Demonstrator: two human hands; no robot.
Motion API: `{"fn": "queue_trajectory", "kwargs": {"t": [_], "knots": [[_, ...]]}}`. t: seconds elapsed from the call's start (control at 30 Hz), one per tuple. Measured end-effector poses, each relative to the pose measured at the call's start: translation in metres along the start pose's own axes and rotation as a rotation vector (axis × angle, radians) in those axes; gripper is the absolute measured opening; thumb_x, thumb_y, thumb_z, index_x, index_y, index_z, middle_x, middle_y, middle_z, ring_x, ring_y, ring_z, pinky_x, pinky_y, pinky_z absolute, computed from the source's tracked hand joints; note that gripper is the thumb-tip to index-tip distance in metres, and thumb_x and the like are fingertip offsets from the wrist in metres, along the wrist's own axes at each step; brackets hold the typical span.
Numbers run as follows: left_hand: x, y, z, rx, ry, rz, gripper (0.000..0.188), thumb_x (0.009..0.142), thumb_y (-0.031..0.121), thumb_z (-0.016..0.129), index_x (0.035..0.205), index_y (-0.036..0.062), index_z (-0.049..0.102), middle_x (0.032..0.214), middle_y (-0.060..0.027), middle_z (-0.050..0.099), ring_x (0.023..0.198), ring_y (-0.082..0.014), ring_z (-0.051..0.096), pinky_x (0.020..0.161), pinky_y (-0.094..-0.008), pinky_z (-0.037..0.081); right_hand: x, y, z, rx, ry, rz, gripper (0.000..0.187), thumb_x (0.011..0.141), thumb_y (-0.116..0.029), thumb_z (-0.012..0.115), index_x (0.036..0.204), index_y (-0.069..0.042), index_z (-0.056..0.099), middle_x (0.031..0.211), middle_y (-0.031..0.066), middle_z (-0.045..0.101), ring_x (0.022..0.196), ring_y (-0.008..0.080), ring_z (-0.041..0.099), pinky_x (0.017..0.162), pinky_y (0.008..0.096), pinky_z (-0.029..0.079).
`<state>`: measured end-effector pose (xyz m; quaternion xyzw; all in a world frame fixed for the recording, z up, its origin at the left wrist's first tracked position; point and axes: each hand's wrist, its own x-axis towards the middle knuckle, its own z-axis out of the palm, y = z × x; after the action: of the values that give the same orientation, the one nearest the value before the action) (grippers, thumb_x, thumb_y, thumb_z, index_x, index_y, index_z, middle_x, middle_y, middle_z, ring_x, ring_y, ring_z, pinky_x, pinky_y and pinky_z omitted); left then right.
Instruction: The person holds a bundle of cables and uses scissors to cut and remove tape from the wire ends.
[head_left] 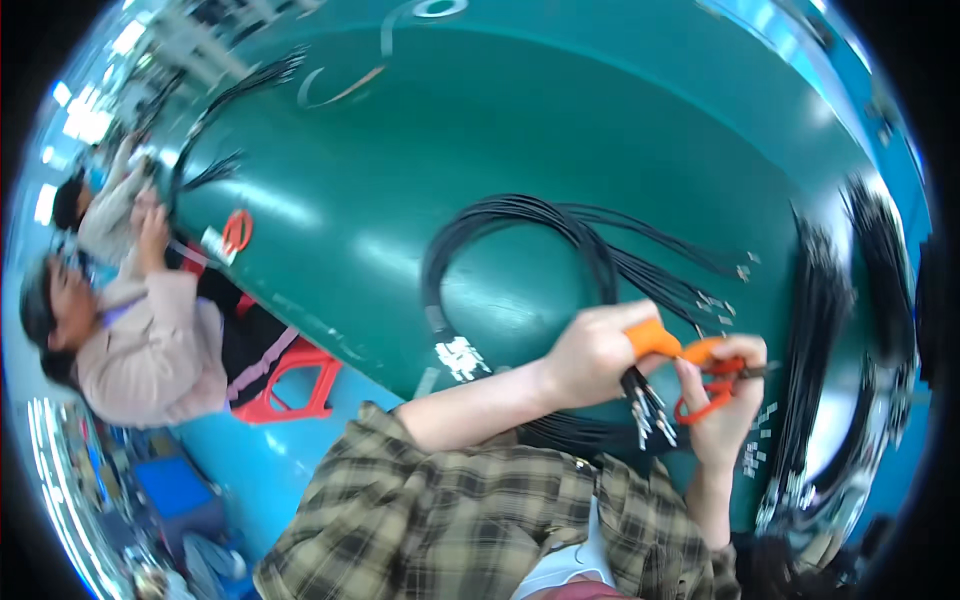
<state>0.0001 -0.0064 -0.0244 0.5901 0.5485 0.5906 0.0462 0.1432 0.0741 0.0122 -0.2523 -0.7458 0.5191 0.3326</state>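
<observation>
My left hand (pixel 597 352) is closed around a bundle of black cables (pixel 540 212), whose bare tips stick out below the fist. The bundle loops in a wide coil on the green table, with white connectors (pixel 460 357) at its near left end. My right hand (pixel 722 405), also closed, holds scissors with orange-red handles (pixel 700 408); their dark blades point right. A bright orange strip (pixel 655 340) runs between both hands, just above the cable tips. Its exact kind is blurred.
More black cable bundles (pixel 815 320) lie along the right side of the green table (pixel 340 150). Loose cable ends (pixel 715 305) spread beyond my hands. At the left edge lie other red scissors (pixel 237 232); a co-worker (pixel 150 340) sits there beside a red stool (pixel 295 385).
</observation>
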Motion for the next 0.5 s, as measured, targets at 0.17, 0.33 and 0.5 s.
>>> {"fn": "queue_trajectory", "kwargs": {"t": [0.17,0.33,0.5], "knots": [[-0.005,0.003,-0.001,-0.013,0.054,0.010,0.016,0.064,0.001,0.068,0.077,0.0033,0.059,0.069,-0.0080,0.049,0.056,-0.0245,0.053,0.048,-0.0326,0.042,-0.002,-0.008,0.004,-0.108,0.018,0.001,0.035,0.071,0.006,0.067,0.093,-0.005,0.041,0.083,0.0042,0.046,0.070,0.0081,0.046,0.064,0.0195,0.039],[-0.004,0.001,-0.002,0.001,0.089,0.040,0.017,0.063,0.001,0.067,0.076,0.0013,0.056,0.072,-0.0086,0.047,0.059,-0.0244,0.053,0.049,-0.0326,0.042,0.000,-0.011,0.009,-0.042,0.010,0.073,0.034,0.073,0.005,0.065,0.094,-0.005,0.040,0.084,0.0041,0.045,0.071,0.0082,0.046,0.064,0.0195,0.038],[-0.002,-0.003,-0.002,-0.012,0.123,0.061,0.018,0.062,0.001,0.067,0.072,-0.0004,0.052,0.072,-0.0093,0.046,0.059,-0.0259,0.052,0.050,-0.0340,0.042,0.000,-0.003,0.012,-0.019,0.070,0.015,0.034,0.074,0.004,0.064,0.095,-0.005,0.039,0.088,0.0053,0.043,0.075,0.0101,0.047,0.069,0.0217,0.040]]}}
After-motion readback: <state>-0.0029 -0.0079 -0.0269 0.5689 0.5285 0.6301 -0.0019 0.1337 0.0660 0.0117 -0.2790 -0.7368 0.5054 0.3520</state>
